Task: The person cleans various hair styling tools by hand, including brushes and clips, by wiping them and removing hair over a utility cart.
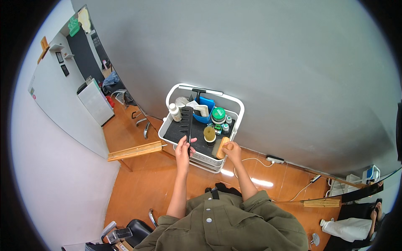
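Observation:
My left hand [183,153] holds a wide-toothed black comb [189,125] upright by its lower end, over the front of a white trolley [240,113]. In my right hand [232,152] is a wooden-backed brush [223,148] with pale bristles, at the trolley's front right corner. Between the two hands a round shaving-type brush [209,134] stands bristles up on the black mat [198,131]. Behind it are a green-lidded jar [219,114], small bottles [225,128] and a blue container [204,103] holding several tools. A white bottle [175,112] stands at the left.
A grey wall [267,78] rises behind the trolley. Left stands a large mirror [72,88] with a wooden ledge [138,151]. A power strip [275,159] and cable lie at the wall's foot. A black chair [138,232] is at lower left; a person [351,227] appears at far right.

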